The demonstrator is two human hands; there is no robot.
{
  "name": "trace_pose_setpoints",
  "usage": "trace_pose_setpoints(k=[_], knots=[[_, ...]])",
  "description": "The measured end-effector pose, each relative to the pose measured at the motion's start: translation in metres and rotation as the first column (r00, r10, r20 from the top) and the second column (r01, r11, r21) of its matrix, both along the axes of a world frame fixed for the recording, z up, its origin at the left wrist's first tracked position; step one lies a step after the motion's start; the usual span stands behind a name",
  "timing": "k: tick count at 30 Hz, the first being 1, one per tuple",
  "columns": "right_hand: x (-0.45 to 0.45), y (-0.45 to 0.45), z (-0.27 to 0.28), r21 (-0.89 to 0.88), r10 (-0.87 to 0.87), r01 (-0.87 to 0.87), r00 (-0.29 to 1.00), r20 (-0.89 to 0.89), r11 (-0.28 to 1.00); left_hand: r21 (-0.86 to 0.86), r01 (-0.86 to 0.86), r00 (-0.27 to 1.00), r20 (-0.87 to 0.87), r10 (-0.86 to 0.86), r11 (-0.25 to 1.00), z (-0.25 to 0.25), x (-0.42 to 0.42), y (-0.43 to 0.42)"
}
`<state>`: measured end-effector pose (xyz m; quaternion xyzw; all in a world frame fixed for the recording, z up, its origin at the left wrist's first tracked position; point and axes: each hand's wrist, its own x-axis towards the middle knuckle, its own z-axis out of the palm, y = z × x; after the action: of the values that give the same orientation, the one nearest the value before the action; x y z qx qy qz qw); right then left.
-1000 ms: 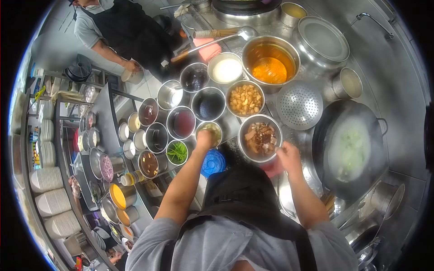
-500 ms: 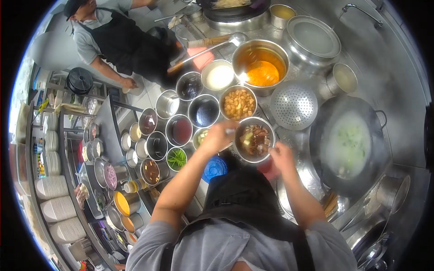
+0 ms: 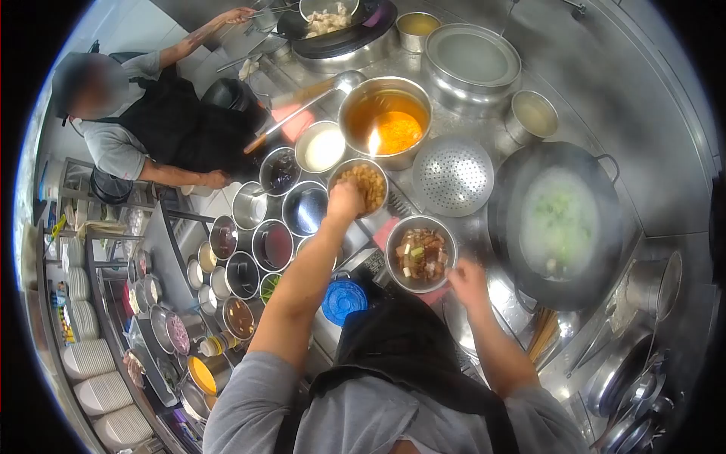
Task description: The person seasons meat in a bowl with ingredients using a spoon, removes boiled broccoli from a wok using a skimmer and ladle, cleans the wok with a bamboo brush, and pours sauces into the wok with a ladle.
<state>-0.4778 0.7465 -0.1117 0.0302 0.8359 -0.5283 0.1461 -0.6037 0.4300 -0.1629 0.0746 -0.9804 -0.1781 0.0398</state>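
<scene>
My right hand [image 3: 470, 285] grips the lower right rim of a metal bowl [image 3: 393, 274]. Inside it are brown meat-like pieces [image 3: 427, 253] with a few pale and green bits, and the bowl stands nearly level in front of my apron. My left hand [image 3: 345, 200] is over the near left side of a metal pot [image 3: 386, 185] of golden-brown chunks [image 3: 369, 181]. Its fingers look curled in among the chunks, and their tips are hidden.
A steaming wok [image 3: 510, 261] with greens is on the right, beside a perforated strainer [image 3: 454, 178]. Beyond stands a pot of orange oil [image 3: 352, 121]. Several sauce pots crowd the left, near a blue lid [image 3: 344, 303]. A co-worker [image 3: 151, 129] stands far left.
My left hand has left the side of the bowl and gone up into the pot of chunks. My right hand stays on the bowl. The view has shifted, and the co-worker's far arm now reaches toward another wok.
</scene>
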Motion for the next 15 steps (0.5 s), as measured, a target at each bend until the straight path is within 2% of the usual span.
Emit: trace_pose_setpoints(k=[1,3,5,7,11,13,15], knots=[[0.002,0.001,0.0,0.001,-0.012,0.012,1.0,-0.006,1.0,0.0,0.006,1.0,0.0,-0.006,1.0,-0.001,0.0,-0.005],[0.004,0.001,-0.002,-0.014,-0.027,0.027,1.0,-0.008,1.0,0.139,0.053,0.994,-0.099,-0.04,0.989,0.003,-0.002,-0.012],[0.005,-0.001,-0.003,-0.03,-0.035,0.035,0.999,-0.011,0.999,0.165,0.009,0.998,-0.063,0.001,0.986,0.009,0.004,-0.014],[0.001,-0.004,-0.003,0.028,-0.006,0.007,0.998,-0.055,1.0,0.183,-0.001,1.0,0.011,-0.001,0.983,0.011,0.004,-0.018],[-0.004,-0.012,-0.002,0.075,0.027,-0.016,0.989,-0.143,0.997,0.305,-0.094,0.995,0.007,0.096,0.948,0.035,0.02,0.003],[-0.006,-0.021,-0.001,0.069,0.068,-0.058,0.987,-0.146,0.996,0.581,0.074,0.995,0.014,-0.101,0.81,0.063,0.049,0.017],[-0.003,-0.035,0.014,0.014,0.106,-0.105,0.987,-0.123,0.994,0.558,0.274,0.951,-0.034,-0.308,0.783,0.099,0.088,0.027]])
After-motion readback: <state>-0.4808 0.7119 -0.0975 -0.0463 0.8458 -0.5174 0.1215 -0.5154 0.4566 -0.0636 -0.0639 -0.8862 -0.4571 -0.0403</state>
